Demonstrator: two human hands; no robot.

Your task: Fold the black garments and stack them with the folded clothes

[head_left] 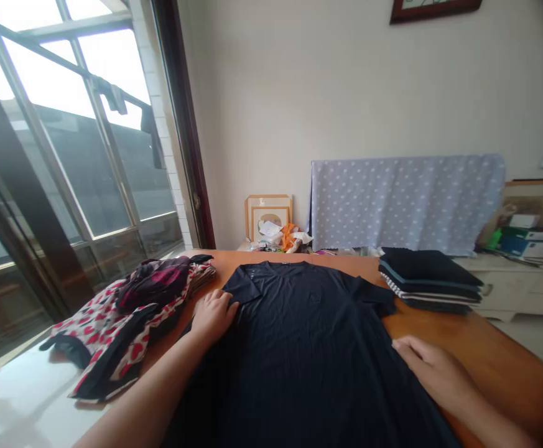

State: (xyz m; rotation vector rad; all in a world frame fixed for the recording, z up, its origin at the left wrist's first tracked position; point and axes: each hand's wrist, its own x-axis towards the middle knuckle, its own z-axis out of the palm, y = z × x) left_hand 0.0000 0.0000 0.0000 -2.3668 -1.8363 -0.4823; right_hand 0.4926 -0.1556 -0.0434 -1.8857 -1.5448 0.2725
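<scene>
Left hand [213, 316] and right hand [427, 373] open on spread navy T-shirt [308, 354]; folded dark stack [430, 280] at tabletop's [467, 330] far-right corner; red-patterned heap [112, 330] unfolded at left edge.

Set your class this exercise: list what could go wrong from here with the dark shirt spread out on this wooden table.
The sleeve of the dark short-sleeved shirt nearly reaches the stack of folded dark clothes, so shifting the shirt might topple that stack. The left hand is close to the heart-print garment, which could get dragged along or mixed in.
</scene>
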